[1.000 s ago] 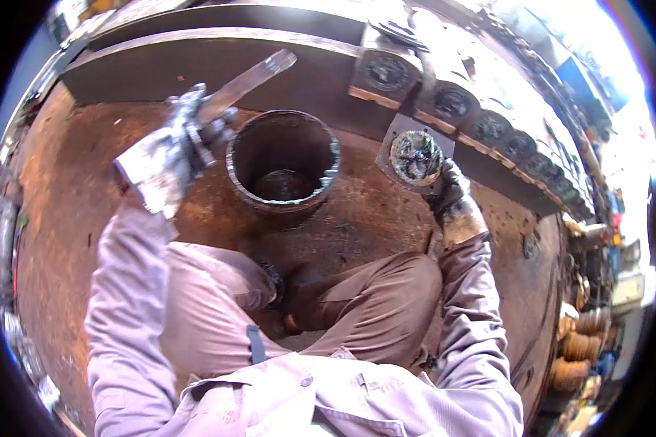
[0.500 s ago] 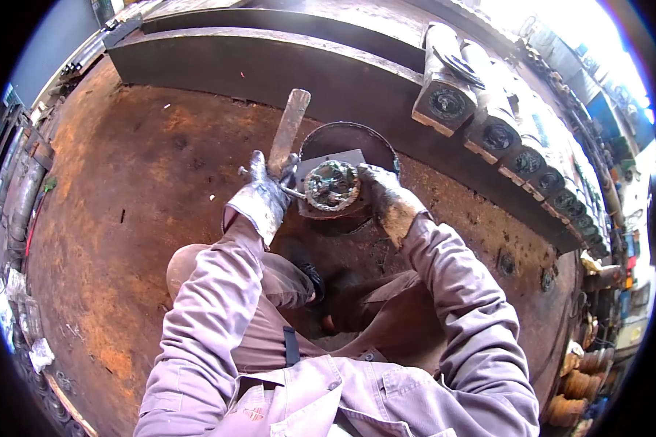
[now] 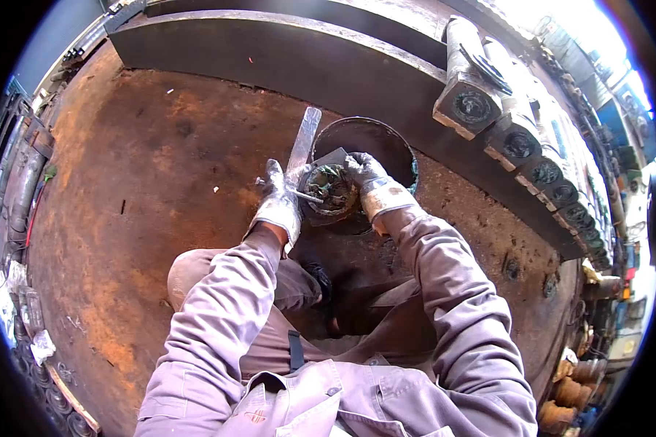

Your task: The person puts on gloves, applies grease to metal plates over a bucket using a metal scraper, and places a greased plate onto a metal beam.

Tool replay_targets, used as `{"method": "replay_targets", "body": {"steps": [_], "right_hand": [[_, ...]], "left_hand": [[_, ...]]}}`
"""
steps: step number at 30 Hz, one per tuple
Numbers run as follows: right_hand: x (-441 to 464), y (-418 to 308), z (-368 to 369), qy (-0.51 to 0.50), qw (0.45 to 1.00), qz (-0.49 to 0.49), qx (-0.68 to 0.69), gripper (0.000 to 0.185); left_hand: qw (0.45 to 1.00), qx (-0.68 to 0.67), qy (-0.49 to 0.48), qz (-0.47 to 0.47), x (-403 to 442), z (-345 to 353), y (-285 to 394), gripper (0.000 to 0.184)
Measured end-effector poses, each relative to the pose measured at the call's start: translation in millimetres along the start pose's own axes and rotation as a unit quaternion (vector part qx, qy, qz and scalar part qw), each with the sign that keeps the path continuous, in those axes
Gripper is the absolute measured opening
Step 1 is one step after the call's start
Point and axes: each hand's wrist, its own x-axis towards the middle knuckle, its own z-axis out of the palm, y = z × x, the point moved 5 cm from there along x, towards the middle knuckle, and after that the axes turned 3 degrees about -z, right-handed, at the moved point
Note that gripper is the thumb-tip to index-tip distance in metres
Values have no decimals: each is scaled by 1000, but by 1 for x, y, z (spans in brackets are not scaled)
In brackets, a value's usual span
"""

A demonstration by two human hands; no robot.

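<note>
My left hand [image 3: 277, 200], in a soiled glove, is closed round a flat metal bar [image 3: 304, 142] that points up and away. A thin metal rod [image 3: 307, 195] runs crosswise through its fingers, its tip over the round opening of a square-flanged metal part [image 3: 335, 207]. Dark, greenish, grimy material shows inside that opening. My right hand [image 3: 372, 182], also gloved, grips the far right edge of this part. Behind and partly under it stands a round dark bucket [image 3: 408, 146]. The fingers' undersides are hidden.
Beyond the bucket a long dark steel beam [image 3: 284, 54] crosses the floor. Several square-ended cylinders [image 3: 474, 109] lie in a row at the right. Rusty brown floor [image 3: 138, 218] spreads to the left, and my crossed legs [image 3: 270, 291] are close below the hands.
Both hands and the flanged part have shifted slightly down in view. The flat bar has tilted to the right, and the rod's tip has moved over the opening. The right hand sits nearer the part's far side.
</note>
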Motion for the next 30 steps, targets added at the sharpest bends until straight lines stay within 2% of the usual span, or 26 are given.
{"method": "replay_targets", "body": {"steps": [2, 3, 5, 7, 8, 9, 10, 11, 12, 14, 17, 18, 22, 23, 25, 28, 29, 30], "right_hand": [[-3, -2, 0, -18, 999, -14, -43, 52], [-5, -5, 1, -15, 999, -18, -31, 53], [-15, -16, 6, 0, 998, -37, 57, 57], [-31, -31, 12, 22, 971, -73, 227, 64], [-37, -36, 11, 26, 978, -129, 161, 65], [-50, -46, 17, -28, 964, -144, 222, 80], [-64, -56, 15, -40, 967, -178, 176, 81], [-76, -67, 14, -50, 967, -212, 131, 81], [-80, -72, 11, 3, 961, -275, -35, 78], [-85, -70, 12, -20, 962, -239, -131, 70], [-101, -86, 13, -21, 966, -199, -161, 57], [-93, -79, 21, 42, 953, -220, -206, 52], [-77, -64, 24, 13, 948, -246, -204, 44], [-55, -42, 33, 34, 934, -276, -225, 42], [-54, -44, 35, 55, 917, -307, -247, 39], [-82, -73, 24, 65, 909, -291, -292, 36], [-78, -72, 27, 23, 901, -277, -333, 43], [-75, -69, 30, -18, 890, -262, -372, 51]], "left_hand": [[999, -29, 18, -15, -11, -19, -15, 67], [998, -60, 2, -3, -2, -5, -10, 65], [992, -123, -30, 18, 15, 22, -1, 63], [991, -125, 38, -7, 14, 20, -1, 67], [992, -119, 48, -2, 7, 11, -6, 70], [991, -121, 49, -4, 2, -4, -15, 70], [992, -120, -23, 21, -1, -14, -19, 77], [994, -104, 1, 26, 2, -12, -17, 85], [995, -87, 24, 30, 5, -9, -14, 94], [998, -45, 38, 27, 5, -14, -14, 108], [998, -46, 30, 24, 6, -19, -11, 105], [998, -54, 23, 21, 7, -20, -9, 104], [996, -92, 11, 15, 8, -22, -7, 100], [994, -106, 9, 9, 8, -22, -8, 100], [988, -154, -14, -19, 13, -12, -8, 98], [898, -422, -34, -120, 6, -11, -14, 97], [848, -504, -39, -159, 4, -10, -19, 96], [764, -611, -51, -203, 1, -9, -23, 95]]}}
